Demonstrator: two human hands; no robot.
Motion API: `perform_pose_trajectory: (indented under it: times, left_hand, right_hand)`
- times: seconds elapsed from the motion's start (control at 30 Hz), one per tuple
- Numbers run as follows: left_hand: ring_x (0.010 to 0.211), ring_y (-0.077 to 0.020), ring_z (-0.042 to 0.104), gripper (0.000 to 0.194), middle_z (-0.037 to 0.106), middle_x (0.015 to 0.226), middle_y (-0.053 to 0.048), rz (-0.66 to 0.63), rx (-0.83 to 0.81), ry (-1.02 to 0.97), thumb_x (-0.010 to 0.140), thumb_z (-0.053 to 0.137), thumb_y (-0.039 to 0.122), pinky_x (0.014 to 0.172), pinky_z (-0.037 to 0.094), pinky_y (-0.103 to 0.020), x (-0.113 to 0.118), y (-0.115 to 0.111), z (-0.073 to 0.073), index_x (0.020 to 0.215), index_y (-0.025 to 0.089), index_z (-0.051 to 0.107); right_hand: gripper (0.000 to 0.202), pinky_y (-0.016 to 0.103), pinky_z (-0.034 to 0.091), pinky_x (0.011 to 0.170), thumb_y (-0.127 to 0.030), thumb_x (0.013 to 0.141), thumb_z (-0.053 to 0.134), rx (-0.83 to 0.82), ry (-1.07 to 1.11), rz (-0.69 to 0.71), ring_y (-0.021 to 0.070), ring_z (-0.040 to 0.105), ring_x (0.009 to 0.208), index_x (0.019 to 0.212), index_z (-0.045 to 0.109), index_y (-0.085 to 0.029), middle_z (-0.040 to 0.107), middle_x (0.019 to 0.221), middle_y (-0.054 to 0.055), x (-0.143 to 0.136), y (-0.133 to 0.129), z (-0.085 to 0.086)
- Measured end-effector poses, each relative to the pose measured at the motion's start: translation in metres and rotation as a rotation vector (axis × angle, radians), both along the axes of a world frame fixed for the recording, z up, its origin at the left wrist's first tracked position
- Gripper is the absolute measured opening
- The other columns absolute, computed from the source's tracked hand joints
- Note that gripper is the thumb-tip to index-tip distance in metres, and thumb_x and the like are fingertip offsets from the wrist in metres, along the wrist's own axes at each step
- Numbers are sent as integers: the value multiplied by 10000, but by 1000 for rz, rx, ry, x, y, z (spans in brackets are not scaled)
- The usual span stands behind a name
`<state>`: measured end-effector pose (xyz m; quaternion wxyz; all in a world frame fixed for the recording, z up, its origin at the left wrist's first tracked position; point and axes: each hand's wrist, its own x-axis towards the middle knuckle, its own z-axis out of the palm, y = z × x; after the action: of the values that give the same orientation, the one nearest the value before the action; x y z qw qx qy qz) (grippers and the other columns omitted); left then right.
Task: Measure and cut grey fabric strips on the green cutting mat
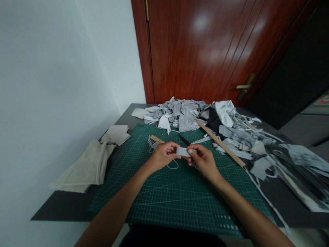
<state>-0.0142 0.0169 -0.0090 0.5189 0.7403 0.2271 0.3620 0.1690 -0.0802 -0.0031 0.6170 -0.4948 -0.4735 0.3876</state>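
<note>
- The left hand (161,155) pinched one end of a small, flat, light grey cloth strip (182,151) between its thumb and fingers.
- The right hand (203,159) gripped the other end, with its thumb pressed on top.
- The strip was held up in the air, level, over a big green cutting mat with thin white lines (174,195).
- Below the hands, a thin, tan wooden stick (156,138) lay on the mat, partly hidden.
- A loop of thin white string (173,168) lay near the left hand.
- A dark, pointed tool (183,139) lay just past the right hand; I could not tell if they touched.
- A long, tan wooden ruler (223,145) lay slanted across the mat's right side, its far end by the cloth.
- The dark grey table (56,210) held the mat and lots of cloth.
- A messy heap of grey and white cloth scraps (189,118) sat at the back.
- More grey strips and scraps (235,133) spread along the right.
- A folded, cream cloth (84,171) lay on the left.
</note>
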Motion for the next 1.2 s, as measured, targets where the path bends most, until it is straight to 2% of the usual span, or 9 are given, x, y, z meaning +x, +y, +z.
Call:
perform_pose_trajectory:
  times: [0.1,0.2,0.33,0.43,0.67,0.87,1.0,1.13,1.2]
  left_hand:
    - [865,-186,713,434,740,974,-57,-62,-77,-56,712,889,280,797,565,-327,0,1,1,1071,165,675]
    - [859,-209,731,628,711,1095,-98,-158,-262,-171,742,873,480,758,604,-356,5,-2,-3,1226,176,612]
    - [668,-196,722,633,703,846,-69,-129,-477,-204,878,660,676,617,617,-344,12,-10,-6,1197,136,574]
    - [579,-168,693,564,683,775,-31,-121,-481,-155,865,722,602,541,596,-301,13,-13,-5,1166,146,582]
    - [677,-167,714,502,725,897,-58,-189,-375,-201,734,898,393,634,615,-319,8,-5,-2,1067,136,623]
    - [855,-177,703,472,734,940,-58,-111,-210,-174,691,920,432,809,559,-323,7,4,-7,987,147,688]
    - [899,-186,685,479,731,986,-67,-82,-147,-147,709,902,474,851,536,-336,4,7,-8,1006,155,703]
    - [976,-219,699,555,722,1050,-96,-170,-283,-194,754,864,522,866,561,-351,3,2,-5,1136,162,685]
    - [944,-240,723,651,726,1057,-115,-216,-409,-179,756,855,549,807,597,-370,5,-4,-4,1235,157,654]
  right_hand:
    - [357,266,461,436,-536,785,788,-6,23,-7,157,591,409,907,681,-219,652,515,-46,1,1,-2]
    - [374,257,434,420,-549,768,804,-31,53,-15,151,577,398,894,682,-219,645,510,-49,1,2,-3]
    - [401,266,448,416,-579,747,816,-54,64,-1,149,561,394,865,687,-218,631,505,-51,-1,2,-2]
    - [430,266,473,422,-592,713,842,-81,98,12,139,552,400,831,691,-207,625,501,-51,-3,1,-1]
    - [480,233,497,410,-611,656,884,-153,211,38,106,535,413,796,688,-196,616,517,-51,-3,1,1]
    - [473,233,534,425,-597,659,894,-170,239,43,108,559,441,823,695,-200,628,566,-41,-1,0,2]
    - [455,251,536,434,-597,681,877,-157,205,40,118,567,440,817,695,-202,635,566,-37,-2,1,0]
    - [392,283,518,451,-561,730,847,-102,127,13,156,593,442,857,701,-221,651,553,-35,-3,0,-5]
    - [284,311,527,495,-489,805,799,-13,-50,-45,184,628,491,905,729,-233,688,608,-14,-3,-2,-8]
